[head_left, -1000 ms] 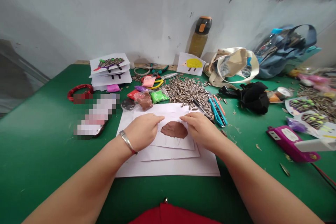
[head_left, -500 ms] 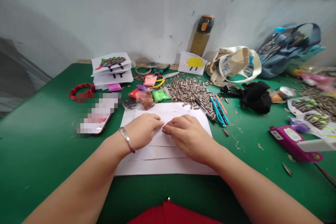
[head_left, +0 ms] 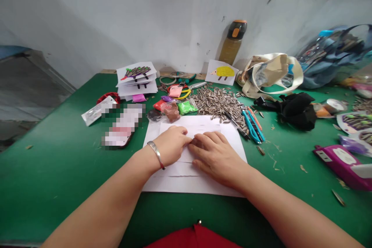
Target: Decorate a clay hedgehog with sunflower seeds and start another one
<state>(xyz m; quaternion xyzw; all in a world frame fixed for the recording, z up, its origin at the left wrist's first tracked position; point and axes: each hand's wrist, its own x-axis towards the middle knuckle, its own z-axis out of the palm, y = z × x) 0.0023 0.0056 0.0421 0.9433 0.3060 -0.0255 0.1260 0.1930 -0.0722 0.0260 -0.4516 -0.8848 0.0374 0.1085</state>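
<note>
A stack of white paper sheets (head_left: pixel 192 184) lies on the green table in front of me. My left hand (head_left: pixel 171 145), with a silver bangle at its wrist, is closed over the sheets. Its fingers are curled, and anything between them is hidden. Beside it, my right hand (head_left: pixel 217 157) rests on the paper with its thumb apart from the fingers. Its fingertips come close to those of my left hand. Just behind the paper are small bags of coloured clay, among them a green one (head_left: pixel 186 107) and a brown one (head_left: pixel 171 112).
Sunflower seeds (head_left: pixel 216 100) are heaped behind the paper, with a pen (head_left: pixel 236 124) and blue cutter (head_left: pixel 251 126) alongside. At left lie a phone (head_left: pixel 124 126), a white packet (head_left: pixel 99 111) and seed-decorated cards (head_left: pixel 136 73). A hedgehog drawing (head_left: pixel 221 72) and bottle (head_left: pixel 232 42) stand against the wall.
The view has swung a little left. My right hand's fingers have spread and flattened on the paper. A white packet now lies over the red coil at left.
</note>
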